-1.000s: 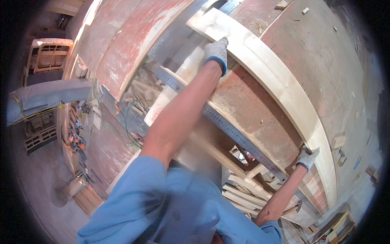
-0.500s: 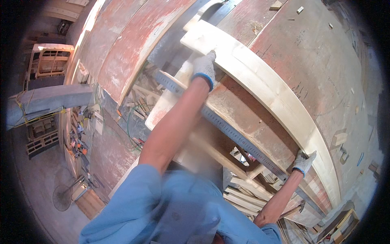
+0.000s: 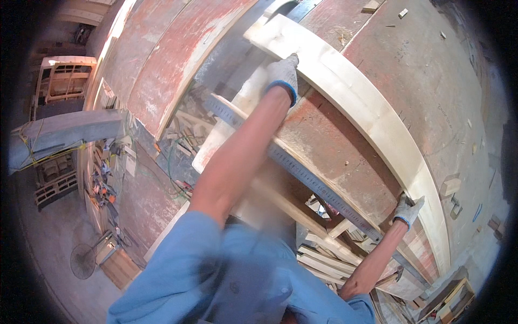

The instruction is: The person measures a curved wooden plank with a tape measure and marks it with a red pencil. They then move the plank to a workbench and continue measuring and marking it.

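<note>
L hand (image 3: 282, 74) & R hand (image 3: 407, 210), both partly closed, grip wooden board (image 3: 361, 100) by near edge, wide apart prob. for balance.

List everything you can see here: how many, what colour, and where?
Long flat wooden board: one, pale, upper centre to lower right
Straight metal ruler: one, blue-grey, centre, diagonal
Worn flat panels: several, reddish and grey, left and right
Thin wooden strips: many, pale, bottom centre
Open wooden frame: one, orange-brown, upper left
Thick beam: one, grey with yellow cord, left
Round wire-mesh disc: one, dark, lower left
Small wooden blocks: several, pale, right and top
Cloth sleeves: two, blue, lower edge
Left hand: one, grey glove, gripping the board's upper part
Right hand: one, grey glove, gripping the board's lower part
</note>
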A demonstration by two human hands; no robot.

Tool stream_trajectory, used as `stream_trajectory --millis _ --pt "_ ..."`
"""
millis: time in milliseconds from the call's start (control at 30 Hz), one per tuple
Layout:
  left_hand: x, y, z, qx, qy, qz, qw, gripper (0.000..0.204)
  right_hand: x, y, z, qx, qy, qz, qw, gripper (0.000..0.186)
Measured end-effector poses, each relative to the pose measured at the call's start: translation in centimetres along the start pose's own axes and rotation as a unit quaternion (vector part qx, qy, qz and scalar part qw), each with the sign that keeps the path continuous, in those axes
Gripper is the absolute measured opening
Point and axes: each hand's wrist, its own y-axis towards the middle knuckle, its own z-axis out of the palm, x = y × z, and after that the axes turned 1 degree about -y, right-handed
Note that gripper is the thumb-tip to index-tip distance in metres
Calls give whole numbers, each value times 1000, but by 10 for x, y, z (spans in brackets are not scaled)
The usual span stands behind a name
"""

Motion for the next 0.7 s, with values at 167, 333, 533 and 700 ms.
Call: stream_trajectory --millis 167,333,533,700 --pt "7 13 6 -3 -41 23 999 42 1 1 12 -30 -11 -6 999 55" --pt "7 18 10 -8 -6 18 1000 44 3 1 15 -55 7 -7 998 54" --pt "9 23 19 8 -60 16 998 48 3 18 8 -17 17 -2 1000 55" --pt "10 31 23 15 -38 -1 999 48 3 28 7 -21 -14 -17 1000 56"
